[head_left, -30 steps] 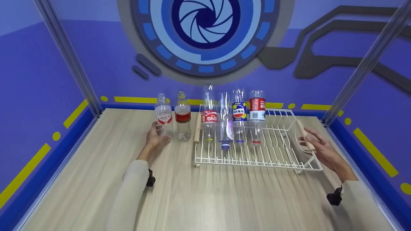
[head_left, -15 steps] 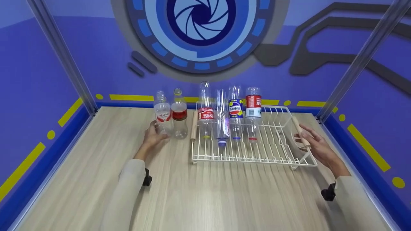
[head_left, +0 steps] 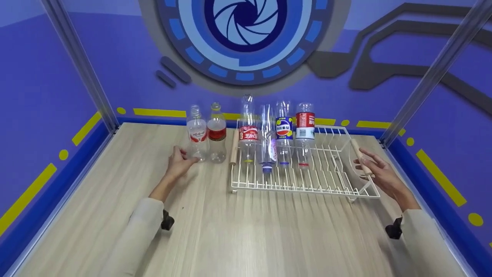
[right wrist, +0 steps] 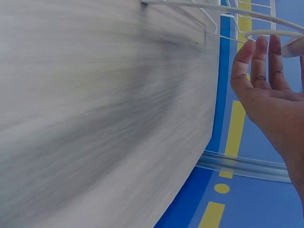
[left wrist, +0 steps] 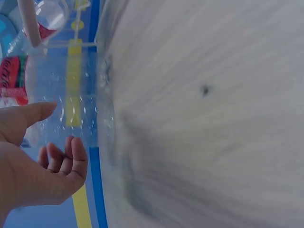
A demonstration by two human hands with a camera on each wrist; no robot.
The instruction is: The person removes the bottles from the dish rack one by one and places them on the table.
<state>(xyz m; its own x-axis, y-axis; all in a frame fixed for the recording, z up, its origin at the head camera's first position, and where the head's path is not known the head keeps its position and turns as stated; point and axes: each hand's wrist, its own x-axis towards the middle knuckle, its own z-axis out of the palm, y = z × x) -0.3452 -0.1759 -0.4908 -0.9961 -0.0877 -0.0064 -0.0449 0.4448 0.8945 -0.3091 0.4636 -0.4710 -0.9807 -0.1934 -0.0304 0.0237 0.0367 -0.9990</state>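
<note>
Clear bottle (head_left: 197, 133) stands upright on worktop (head_left: 246, 231), leftmost of its pair, just left of the white wire rack (head_left: 303, 181). Left hand (head_left: 177, 162) at its base, fingers loosely curved, grip released, not closed round it. Right hand (head_left: 378, 173) open beside the rack's wooden handle (head_left: 360, 156), seemingly steadying it. Four bottles stand inverted in the rack, probably draining.

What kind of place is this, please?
Probably a staged recording booth, not a real kitchen: a wooden table enclosed by purple printed walls with metal corner posts, holding only a white dish rack and empty plastic bottles.
</note>
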